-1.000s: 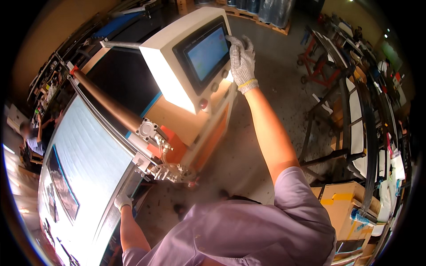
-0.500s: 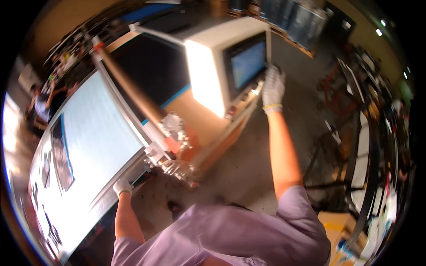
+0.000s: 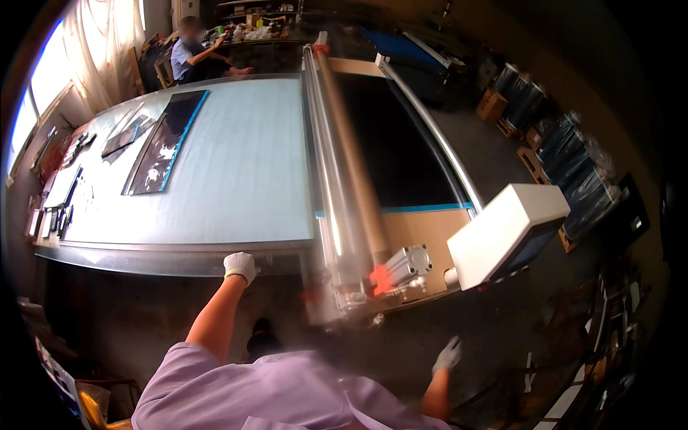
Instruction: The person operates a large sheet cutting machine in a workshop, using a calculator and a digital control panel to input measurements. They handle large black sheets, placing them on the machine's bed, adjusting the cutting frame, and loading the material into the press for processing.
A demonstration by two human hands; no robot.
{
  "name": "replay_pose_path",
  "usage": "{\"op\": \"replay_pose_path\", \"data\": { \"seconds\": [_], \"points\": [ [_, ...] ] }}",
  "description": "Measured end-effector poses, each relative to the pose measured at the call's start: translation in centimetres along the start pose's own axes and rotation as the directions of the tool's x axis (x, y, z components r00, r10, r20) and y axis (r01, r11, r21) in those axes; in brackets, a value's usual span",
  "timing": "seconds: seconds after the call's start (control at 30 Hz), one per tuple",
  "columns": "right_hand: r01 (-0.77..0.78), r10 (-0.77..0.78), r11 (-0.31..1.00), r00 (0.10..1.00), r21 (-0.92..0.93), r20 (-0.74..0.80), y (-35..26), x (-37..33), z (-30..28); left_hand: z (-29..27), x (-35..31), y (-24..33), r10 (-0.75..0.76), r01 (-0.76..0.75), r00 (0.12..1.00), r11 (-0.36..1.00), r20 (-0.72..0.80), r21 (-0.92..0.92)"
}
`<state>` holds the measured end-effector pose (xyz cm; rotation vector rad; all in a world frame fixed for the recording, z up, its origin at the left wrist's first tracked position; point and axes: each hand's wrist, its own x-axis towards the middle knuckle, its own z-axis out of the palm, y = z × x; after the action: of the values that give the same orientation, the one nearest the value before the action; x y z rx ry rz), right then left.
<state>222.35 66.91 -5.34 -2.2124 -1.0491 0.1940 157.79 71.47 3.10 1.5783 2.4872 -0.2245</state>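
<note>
My left hand, in a white knit glove, is closed over the front edge of a large pale cutting table. My right hand, also gloved, hangs low over the floor, right of the machine, holding nothing, with its fingers apart. A crossbar with rails and a brown roller spans the table's right end; its near end is blurred. A black sheet with blue edging lies beyond it. The white control box stands at the near right corner, its screen turned mostly away.
A dark film strip with blue edging and small dark pieces lie on the table. Another person sits at the far left. Wrapped rolls stand at the right. Racks with strips line the lower right.
The view has swung left. My right hand has left the control box and dropped low at my right side. My left hand is still at the table's front edge.
</note>
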Motion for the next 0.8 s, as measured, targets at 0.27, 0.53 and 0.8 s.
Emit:
{"op": "replay_pose_path", "data": {
  "seconds": [0.27,0.53,0.8],
  "points": [
    [-0.065,0.445,0.814,0.709,-0.578,0.547,6.3,-22.1,3.1,2.6,10.9,2.1,-0.034,0.05,0.999,0.443,0.039,-0.895],
    [-0.14,0.416,0.881,0.683,-0.451,0.601,-3.4,-26.5,3.5,9.2,21.2,7.4,0.287,0.264,0.936,-0.194,0.203,-0.945],
    [-0.181,0.397,0.905,0.683,-0.385,0.613,-7.4,-31.5,4.6,1.7,16.4,5.3,0.251,0.346,0.924,-0.226,0.288,-0.911]
  ]
}}
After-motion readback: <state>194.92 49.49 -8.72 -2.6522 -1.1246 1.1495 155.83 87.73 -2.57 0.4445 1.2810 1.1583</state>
